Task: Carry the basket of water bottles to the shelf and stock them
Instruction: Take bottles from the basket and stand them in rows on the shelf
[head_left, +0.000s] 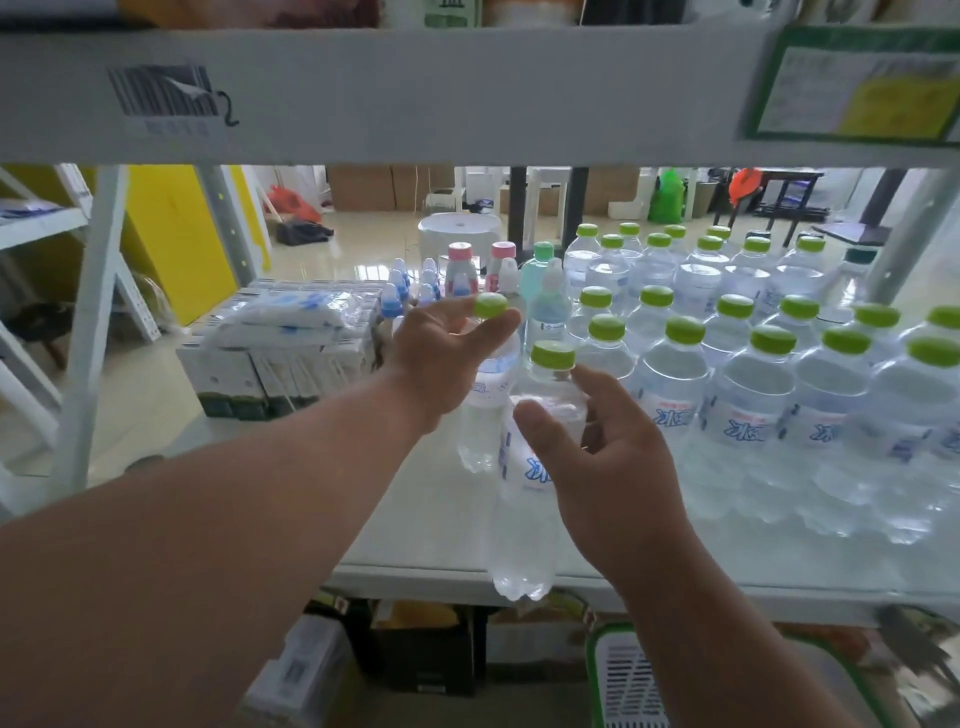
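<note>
Two clear water bottles with green caps are in my hands in front of the white shelf (415, 525). My left hand (441, 364) grips the upper part of one bottle (480, 431), thumb beside its cap; its base is low over the shelf board. My right hand (618, 467) holds the second bottle (522, 530) round its shoulder, thumb in front and fingers behind. That bottle's base hangs past the shelf's front edge. Several matching stocked bottles (753, 384) stand in rows to the right. The green-rimmed white basket (623, 680) sits below, partly hidden by my right forearm.
White cartons with plastic packs on top (270, 358) fill the shelf's left part. Small blue-capped and pink-capped bottles (457, 270) stand behind my left hand. The upper shelf's beam (467, 93) runs overhead. Boxes (426, 654) lie under the shelf.
</note>
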